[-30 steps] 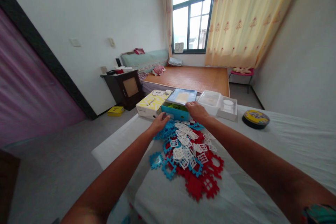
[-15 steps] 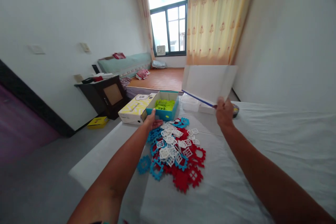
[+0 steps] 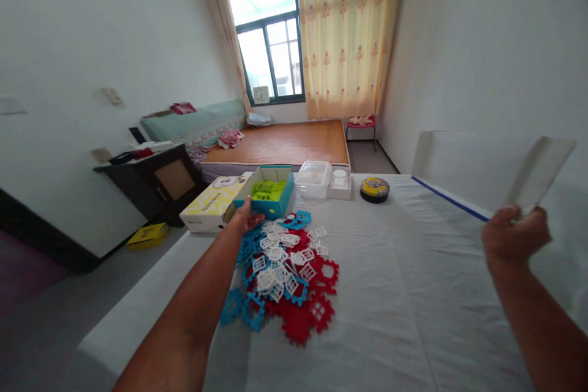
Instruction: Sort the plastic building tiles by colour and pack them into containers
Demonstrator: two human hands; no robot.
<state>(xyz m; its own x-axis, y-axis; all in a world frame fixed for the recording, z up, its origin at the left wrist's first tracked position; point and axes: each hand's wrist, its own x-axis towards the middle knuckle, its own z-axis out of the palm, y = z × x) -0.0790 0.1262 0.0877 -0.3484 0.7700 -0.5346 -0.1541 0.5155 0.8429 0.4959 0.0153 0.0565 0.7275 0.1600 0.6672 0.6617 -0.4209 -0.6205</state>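
My left hand point(image 3: 247, 218) is at the near left corner of an open teal box point(image 3: 274, 209), its thumb up against the wall and its fingers along the front. Lime-green pieces point(image 3: 268, 190) lie inside the box. Off to the right, my right hand point(image 3: 517, 236) grips a white box lid point(image 3: 468, 165) with a blue edge, raised above the sheet and tilted. Between my arms spreads a pile of plastic building pieces: white lattice windows point(image 3: 275, 254), red toothed plates point(image 3: 296, 321) and blue toothed frames point(image 3: 252, 311).
A yellow-and-white box point(image 3: 206, 211) stands left of the teal box. To its right are a clear plastic container point(image 3: 313, 179), a small white box point(image 3: 340, 190) and a round yellow-and-black tin point(image 3: 374, 190). A white sheet point(image 3: 381, 306) covers the surface. Beyond is a bed point(image 3: 298, 139).
My right hand has carried the lid to the right, away from the containers, uncovering the tin. My left hand stays at the teal box. The view has turned slightly right.
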